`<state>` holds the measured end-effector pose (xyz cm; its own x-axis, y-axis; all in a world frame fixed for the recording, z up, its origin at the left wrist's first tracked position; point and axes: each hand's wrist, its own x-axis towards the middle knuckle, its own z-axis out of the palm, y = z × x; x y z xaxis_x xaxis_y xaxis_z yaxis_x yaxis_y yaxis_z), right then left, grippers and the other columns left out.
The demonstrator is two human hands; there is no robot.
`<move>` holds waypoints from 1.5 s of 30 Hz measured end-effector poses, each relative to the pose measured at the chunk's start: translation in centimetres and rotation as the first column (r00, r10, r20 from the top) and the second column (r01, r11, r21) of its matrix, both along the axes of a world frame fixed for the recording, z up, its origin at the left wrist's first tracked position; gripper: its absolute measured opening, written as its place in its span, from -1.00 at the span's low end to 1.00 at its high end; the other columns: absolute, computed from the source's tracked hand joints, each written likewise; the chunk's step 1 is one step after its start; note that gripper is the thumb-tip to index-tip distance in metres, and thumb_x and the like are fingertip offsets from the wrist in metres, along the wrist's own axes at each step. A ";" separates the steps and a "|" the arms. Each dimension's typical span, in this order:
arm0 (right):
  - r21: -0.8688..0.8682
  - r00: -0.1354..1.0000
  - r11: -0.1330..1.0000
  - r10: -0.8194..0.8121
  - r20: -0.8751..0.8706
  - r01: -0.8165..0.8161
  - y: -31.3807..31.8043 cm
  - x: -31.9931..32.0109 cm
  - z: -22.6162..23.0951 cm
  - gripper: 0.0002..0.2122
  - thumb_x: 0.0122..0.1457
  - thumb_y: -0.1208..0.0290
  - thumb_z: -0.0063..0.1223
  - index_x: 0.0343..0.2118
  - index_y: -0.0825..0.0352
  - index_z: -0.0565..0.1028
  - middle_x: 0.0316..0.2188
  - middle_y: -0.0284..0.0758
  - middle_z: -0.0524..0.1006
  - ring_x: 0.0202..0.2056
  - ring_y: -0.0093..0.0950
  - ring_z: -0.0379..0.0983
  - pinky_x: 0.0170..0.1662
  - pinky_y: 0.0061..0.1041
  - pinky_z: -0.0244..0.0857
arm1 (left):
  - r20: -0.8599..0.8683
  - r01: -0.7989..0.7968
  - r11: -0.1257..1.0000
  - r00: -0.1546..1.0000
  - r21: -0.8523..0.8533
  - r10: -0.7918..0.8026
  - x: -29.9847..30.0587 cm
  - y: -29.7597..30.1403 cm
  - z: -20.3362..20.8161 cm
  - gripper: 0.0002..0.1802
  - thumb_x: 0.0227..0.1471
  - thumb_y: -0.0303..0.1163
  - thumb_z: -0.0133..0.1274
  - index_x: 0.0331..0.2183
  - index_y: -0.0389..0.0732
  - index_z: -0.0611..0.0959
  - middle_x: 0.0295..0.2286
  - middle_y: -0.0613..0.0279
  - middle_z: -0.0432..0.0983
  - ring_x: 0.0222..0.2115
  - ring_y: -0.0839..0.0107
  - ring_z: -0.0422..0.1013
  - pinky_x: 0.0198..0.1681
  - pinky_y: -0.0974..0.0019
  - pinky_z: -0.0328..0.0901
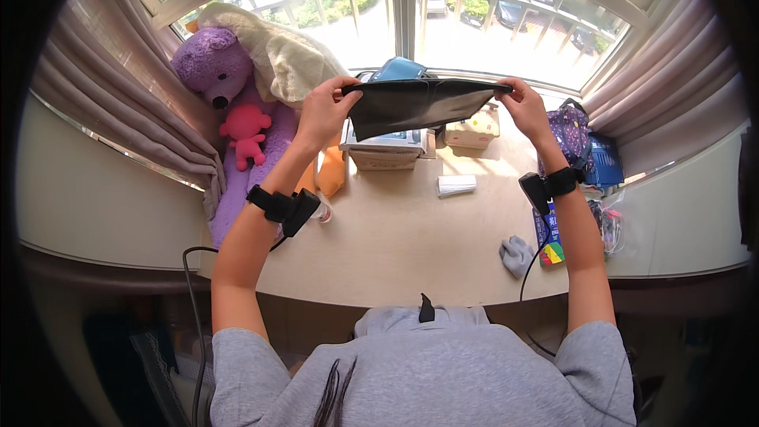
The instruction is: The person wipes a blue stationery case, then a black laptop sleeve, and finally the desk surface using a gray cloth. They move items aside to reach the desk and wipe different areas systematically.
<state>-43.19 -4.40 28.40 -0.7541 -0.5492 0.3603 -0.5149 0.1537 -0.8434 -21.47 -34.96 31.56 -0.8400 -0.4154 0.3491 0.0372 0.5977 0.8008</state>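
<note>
Black sheet-like item (pixel 419 108): upper centre of the frame, stretched lengthwise between my hands. My left hand (pixel 326 113) is closed, thumb and fingers pinching its upper left corner; my right hand (pixel 525 111) pinches the upper right corner likewise. Whether it is a bag or a single sheet, I can't say for certain from this angle. Partly covered by it in view: a cardboard box (pixel 383 160). On the tabletop (pixel 395 241): white roll (pixel 456 185) right of centre, grey cloth (pixel 516 256) lower right.
</note>
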 end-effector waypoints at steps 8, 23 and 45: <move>-0.032 0.991 0.996 -0.091 -0.097 0.089 -10.6 -6.5 -6.2 -0.77 0.06 0.62 -0.02 -0.18 0.37 0.43 -0.12 -0.25 0.49 -0.21 -0.50 0.47 -0.16 -0.59 0.34 | -0.103 -0.273 0.950 0.960 -0.152 0.259 -9.1 -7.6 -6.6 -0.74 -0.05 -0.43 0.12 -0.23 -0.07 0.64 -0.08 0.09 0.39 -0.08 0.25 0.35 -0.14 0.32 0.30; 0.503 0.955 0.855 -0.036 0.294 -0.123 -2.1 -2.2 -29.2 -0.73 0.02 0.48 -0.09 -0.19 0.36 0.51 -0.24 -0.11 0.54 -0.17 -0.26 0.47 -0.05 -0.39 0.31 | 0.429 -0.022 0.873 0.865 -0.487 0.261 -4.1 -1.9 -24.5 -0.35 -0.05 -0.19 0.09 0.08 -0.13 0.33 0.15 -0.07 0.04 0.19 0.02 -0.07 0.21 0.00 -0.12; 0.920 0.943 0.356 -0.329 -0.042 0.165 25.8 18.3 -35.3 -0.22 -0.06 0.34 0.20 0.23 0.05 0.02 0.16 -0.05 0.03 0.08 0.04 0.01 -0.02 -0.04 0.19 | 0.920 -0.417 0.898 0.283 -0.138 0.273 3.1 17.8 -41.5 0.07 -0.02 0.29 -0.16 0.23 -0.23 -0.16 0.20 -0.31 -0.45 0.23 -0.19 -0.47 0.20 -0.24 -0.35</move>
